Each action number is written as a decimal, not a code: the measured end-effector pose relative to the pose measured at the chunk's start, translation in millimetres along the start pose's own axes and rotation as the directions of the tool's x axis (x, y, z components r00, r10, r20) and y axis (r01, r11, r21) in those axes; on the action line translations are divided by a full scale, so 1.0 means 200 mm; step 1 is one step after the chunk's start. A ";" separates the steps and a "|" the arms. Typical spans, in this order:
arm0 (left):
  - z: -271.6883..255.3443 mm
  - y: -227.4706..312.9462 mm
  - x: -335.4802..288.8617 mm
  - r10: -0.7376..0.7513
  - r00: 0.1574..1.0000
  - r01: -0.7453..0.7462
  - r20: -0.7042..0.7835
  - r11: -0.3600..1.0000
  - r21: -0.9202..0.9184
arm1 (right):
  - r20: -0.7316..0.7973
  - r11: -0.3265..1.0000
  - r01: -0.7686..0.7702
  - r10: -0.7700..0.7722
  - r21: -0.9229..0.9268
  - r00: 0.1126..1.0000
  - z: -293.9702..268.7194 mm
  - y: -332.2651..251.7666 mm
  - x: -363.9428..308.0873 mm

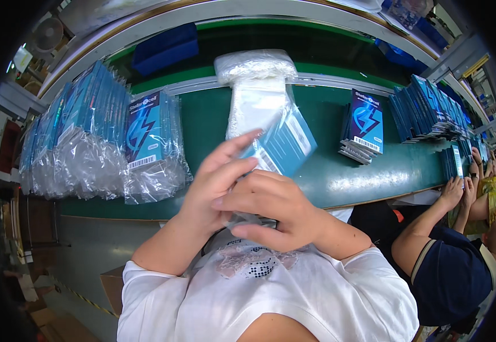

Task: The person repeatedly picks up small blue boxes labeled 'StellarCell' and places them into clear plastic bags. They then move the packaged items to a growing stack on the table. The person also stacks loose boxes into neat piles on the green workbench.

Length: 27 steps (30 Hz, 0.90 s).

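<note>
A flat blue box (291, 142) with white printing and a barcode tilts up in front of my chest, slightly blurred. My left hand (216, 179) grips it by its lower left side, with the fingers along the edge. Just below, my right hand (279, 208) is closed, its fingers curled toward the left palm. Crinkled clear plastic film (251, 219) shows beneath the right fingers and seems to be the loose end of a bag around the box. Behind the box lies a stack of clear plastic bags (256, 105) on the green table (202, 122).
Bagged blue boxes (83, 122) stand in a long row at left, with another bagged group (145, 134) beside them. Unbagged boxes form a small pile (366, 122) and a row (427, 108) at right. A blue bin (165, 48) sits behind. A co-worker's hands (458, 191) work at far right.
</note>
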<state>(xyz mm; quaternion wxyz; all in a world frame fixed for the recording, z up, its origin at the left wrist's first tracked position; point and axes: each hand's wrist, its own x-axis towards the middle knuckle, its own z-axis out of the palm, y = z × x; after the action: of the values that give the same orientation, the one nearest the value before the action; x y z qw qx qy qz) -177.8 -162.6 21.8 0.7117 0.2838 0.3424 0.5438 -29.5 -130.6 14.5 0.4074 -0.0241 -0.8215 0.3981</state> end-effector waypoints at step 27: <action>-0.33 -0.12 0.30 0.314 0.797 -0.378 0.516 -0.406 0.832 | -0.878 -0.113 -0.927 0.378 -0.357 0.292 -0.77 0.31 -0.32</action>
<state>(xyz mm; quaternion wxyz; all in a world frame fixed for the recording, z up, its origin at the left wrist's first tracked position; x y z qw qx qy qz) -206.3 -107.9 -46.7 0.0017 0.8268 0.5034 0.2508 102.1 -13.6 -14.4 0.2405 -0.7702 -0.5901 0.0262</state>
